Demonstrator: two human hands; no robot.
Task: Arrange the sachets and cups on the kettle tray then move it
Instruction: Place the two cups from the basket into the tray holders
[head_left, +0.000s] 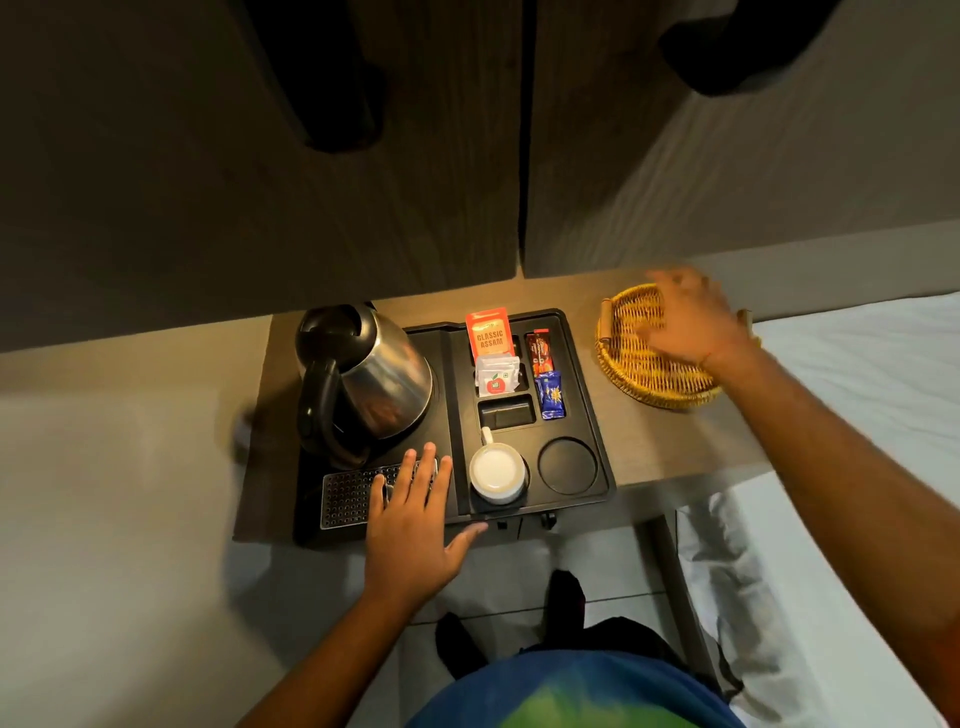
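Observation:
A black kettle tray (589, 415) lies on a narrow wooden table. On its left side stands a steel kettle (374, 379). In its slots sit an orange Assam tea sachet (488, 332), a white sachet (497, 376), a brown sachet (540, 351) and a blue sachet (550, 397). A white cup (497, 473) fills the left round holder; the right round holder (567, 465) is bare. My left hand (410, 525) rests flat, fingers spread, on the tray's perforated grille. My right hand (691, 322), blurred, hovers over a wicker basket (660, 384), fingers apart.
The table (670, 452) stands against dark wooden cabinet doors (363, 182). A bed with white linen (857, 415) lies to the right. My feet (566, 592) stand on the tiled floor below the table's front edge.

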